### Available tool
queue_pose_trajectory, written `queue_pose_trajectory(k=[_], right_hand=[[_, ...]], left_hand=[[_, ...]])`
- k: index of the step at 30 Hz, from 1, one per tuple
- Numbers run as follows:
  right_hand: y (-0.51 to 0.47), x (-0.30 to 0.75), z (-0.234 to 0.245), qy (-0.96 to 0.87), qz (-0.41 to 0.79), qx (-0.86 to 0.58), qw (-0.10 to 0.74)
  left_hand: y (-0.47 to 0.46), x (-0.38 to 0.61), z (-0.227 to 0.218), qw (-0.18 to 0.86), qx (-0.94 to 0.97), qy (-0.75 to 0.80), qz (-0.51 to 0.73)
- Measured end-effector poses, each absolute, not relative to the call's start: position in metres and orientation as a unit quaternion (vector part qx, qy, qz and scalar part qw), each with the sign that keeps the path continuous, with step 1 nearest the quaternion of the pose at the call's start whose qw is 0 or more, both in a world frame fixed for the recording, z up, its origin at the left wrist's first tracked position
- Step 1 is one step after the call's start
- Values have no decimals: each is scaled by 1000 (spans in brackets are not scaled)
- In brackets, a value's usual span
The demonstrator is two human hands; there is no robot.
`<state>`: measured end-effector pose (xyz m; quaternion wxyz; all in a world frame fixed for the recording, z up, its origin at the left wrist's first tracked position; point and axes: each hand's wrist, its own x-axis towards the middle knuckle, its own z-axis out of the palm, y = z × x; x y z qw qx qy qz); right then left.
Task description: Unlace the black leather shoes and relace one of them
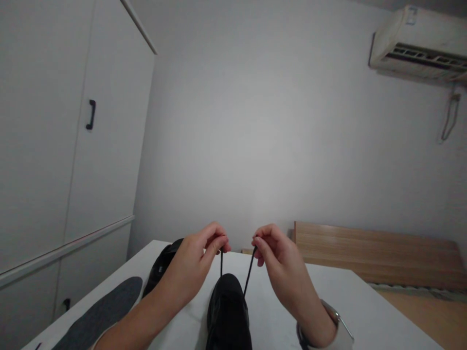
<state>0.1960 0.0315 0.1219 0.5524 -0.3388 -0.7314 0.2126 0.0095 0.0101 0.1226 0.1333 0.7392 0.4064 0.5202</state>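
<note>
A black shoe (229, 311) stands on the white table (280, 311), toe pointing away from me; its rear part runs out of the bottom of the view. My left hand (204, 250) pinches one black shoelace (221, 263) above the shoe's left side. The other shoelace (249, 272) slants up from the right side into the closed fingertips of my right hand (275, 257). Both laces look taut, and the hands are apart. Partly hidden behind my left forearm is a second black shoe (160, 265).
A dark grey insole (105, 311) lies on the table at the left. White cabinet doors (109, 121) rise on the left. Beyond the table at the right is a wooden headboard (365, 248). An air conditioner (423, 43) hangs high on the wall.
</note>
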Motion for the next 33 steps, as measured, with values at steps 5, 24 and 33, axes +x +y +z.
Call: queue_pose_trajectory(k=[5, 24, 33], right_hand=[[28, 193, 118, -729, 320, -294, 529], [25, 189, 121, -713, 394, -273, 512], [22, 183, 121, -697, 419, -274, 513]], left_hand=[[16, 21, 110, 207, 738, 380, 518], [7, 22, 105, 381, 680, 300, 550], [10, 17, 105, 367, 687, 303, 550]])
